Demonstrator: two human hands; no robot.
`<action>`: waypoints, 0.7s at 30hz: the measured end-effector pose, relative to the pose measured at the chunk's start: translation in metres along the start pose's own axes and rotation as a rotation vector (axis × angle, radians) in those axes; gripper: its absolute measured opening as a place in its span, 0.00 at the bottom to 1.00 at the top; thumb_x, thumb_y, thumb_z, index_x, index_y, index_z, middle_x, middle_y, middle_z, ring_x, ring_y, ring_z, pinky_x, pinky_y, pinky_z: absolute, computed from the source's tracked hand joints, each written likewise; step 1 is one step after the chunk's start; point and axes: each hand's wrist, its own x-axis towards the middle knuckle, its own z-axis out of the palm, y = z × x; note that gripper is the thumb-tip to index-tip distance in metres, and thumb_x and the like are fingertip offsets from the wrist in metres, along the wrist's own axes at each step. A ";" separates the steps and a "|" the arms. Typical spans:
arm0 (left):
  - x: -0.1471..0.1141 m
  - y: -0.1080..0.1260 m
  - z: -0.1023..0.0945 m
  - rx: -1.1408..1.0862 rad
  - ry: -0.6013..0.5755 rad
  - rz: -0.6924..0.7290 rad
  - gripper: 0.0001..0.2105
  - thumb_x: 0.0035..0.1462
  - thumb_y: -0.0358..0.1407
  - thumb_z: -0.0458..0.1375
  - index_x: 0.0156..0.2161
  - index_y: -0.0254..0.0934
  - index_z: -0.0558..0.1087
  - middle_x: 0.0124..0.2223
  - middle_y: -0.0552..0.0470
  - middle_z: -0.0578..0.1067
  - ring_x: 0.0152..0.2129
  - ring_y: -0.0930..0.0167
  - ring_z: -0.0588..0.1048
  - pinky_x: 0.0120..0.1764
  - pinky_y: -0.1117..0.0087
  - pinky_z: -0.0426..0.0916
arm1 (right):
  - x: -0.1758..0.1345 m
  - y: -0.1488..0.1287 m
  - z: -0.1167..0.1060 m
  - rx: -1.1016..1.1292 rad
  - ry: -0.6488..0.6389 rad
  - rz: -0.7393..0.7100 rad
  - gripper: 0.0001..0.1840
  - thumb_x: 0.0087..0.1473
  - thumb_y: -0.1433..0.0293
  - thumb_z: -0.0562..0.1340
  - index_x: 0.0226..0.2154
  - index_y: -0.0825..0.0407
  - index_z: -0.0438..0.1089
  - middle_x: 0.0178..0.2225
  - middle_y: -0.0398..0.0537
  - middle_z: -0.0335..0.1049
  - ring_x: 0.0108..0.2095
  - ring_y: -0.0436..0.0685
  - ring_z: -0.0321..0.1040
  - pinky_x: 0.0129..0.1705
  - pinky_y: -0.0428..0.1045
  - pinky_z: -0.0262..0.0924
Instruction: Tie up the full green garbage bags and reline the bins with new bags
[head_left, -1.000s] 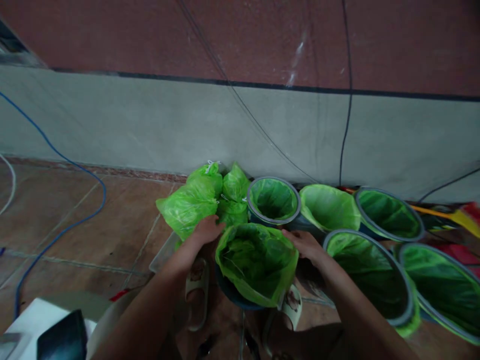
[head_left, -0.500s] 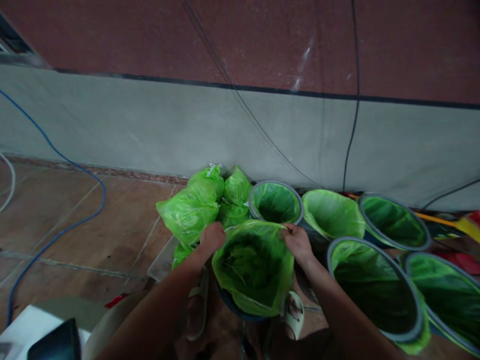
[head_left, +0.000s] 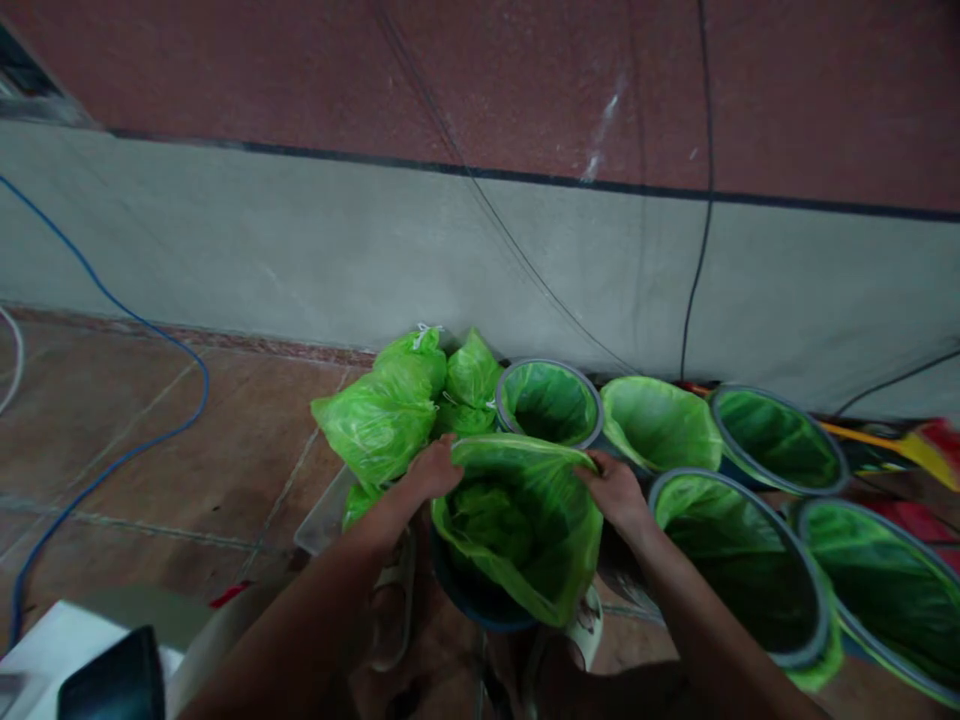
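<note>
A green plastic garbage bag (head_left: 551,575) stands with its mouth wide, its lower part inside a dark blue bin (head_left: 476,597) between my feet. My left hand (head_left: 437,470) is closed on the left side of the bag's rim. On the opposite side, my right hand (head_left: 613,487) grips the rim between thumb and fingers. The near edge of the bag hangs loose over the bin's front. What lies deep inside the bag is too dark to make out.
Tied green bags (head_left: 382,415) are heaped at the left against the wall. Several lined bins with grey rims, such as this one (head_left: 739,570), stand to the right. A blue cable (head_left: 112,470) crosses the tiles. A yellow handle (head_left: 862,437) lies behind the bins.
Both hands have lifted the bag's rim slightly and shifted it right. More of the blue bin's edge shows at the lower left, and the bag's mouth has tilted.
</note>
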 end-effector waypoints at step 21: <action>0.002 0.005 -0.004 0.142 0.119 -0.084 0.17 0.63 0.37 0.46 0.42 0.37 0.79 0.42 0.44 0.80 0.41 0.62 0.78 0.41 0.67 0.70 | -0.030 0.004 -0.019 -0.264 -0.173 0.117 0.31 0.55 0.54 0.61 0.53 0.61 0.67 0.45 0.64 0.75 0.44 0.65 0.74 0.44 0.53 0.65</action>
